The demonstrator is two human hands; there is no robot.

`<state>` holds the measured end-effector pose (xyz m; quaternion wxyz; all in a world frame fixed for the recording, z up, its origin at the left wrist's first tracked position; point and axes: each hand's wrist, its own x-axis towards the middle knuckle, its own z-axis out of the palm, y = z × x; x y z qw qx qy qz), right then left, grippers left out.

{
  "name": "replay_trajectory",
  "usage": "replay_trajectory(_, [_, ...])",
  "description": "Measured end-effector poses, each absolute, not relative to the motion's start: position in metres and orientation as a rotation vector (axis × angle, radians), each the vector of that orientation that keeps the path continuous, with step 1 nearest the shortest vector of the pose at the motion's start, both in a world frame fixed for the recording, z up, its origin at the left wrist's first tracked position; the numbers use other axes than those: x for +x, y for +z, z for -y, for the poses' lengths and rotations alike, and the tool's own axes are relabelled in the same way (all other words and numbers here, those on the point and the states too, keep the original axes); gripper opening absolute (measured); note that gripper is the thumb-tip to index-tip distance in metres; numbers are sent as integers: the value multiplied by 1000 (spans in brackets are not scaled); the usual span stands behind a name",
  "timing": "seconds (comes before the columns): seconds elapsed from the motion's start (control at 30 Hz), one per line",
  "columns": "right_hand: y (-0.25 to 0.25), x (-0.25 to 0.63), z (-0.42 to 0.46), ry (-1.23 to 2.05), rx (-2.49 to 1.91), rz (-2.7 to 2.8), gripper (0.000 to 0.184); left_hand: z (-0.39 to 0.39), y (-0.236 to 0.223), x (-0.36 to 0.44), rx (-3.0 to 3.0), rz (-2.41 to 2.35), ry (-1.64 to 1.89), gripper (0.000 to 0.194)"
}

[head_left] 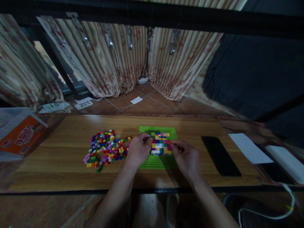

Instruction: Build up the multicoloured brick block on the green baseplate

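Note:
A block of multicoloured toy bricks (161, 146) stands on a green studded baseplate (156, 163) on the wooden table. At the block's left side is my left hand (139, 150), thumb and forefinger pinched together by its edge; whatever lies between them is hidden. My right hand (187, 158) is closed at the opposite side, fingertips touching or very near the block's right edge. I cannot make out anything in its pinch. Left of the baseplate spreads a heap of loose coloured bricks (106, 146), partly behind my left hand.
A black phone-like slab (220, 155) lies right of the baseplate, with white paper (249, 147) and a white box-shaped object (286, 161) farther right. A clear plastic bin (14, 114) with an orange label stands at the table's left. Striped curtains (99, 63) hang beyond.

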<state>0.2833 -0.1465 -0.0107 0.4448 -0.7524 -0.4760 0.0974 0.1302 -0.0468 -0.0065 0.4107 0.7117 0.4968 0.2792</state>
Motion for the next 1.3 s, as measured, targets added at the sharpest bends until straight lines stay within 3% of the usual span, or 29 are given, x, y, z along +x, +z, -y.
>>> replay_trajectory(0.73, [-22,280,126,753,-1560,563,26,53,-5,136,1819,-1299,703,14])
replay_trajectory(1.13, [-22,277,128,760,-1533,553,28,54,0,135,1812,-1316,681,15])
replay_trajectory(1.3, [-12,276,134,529,-1491,638,25,55,3,130,1699,-1278,879,18])
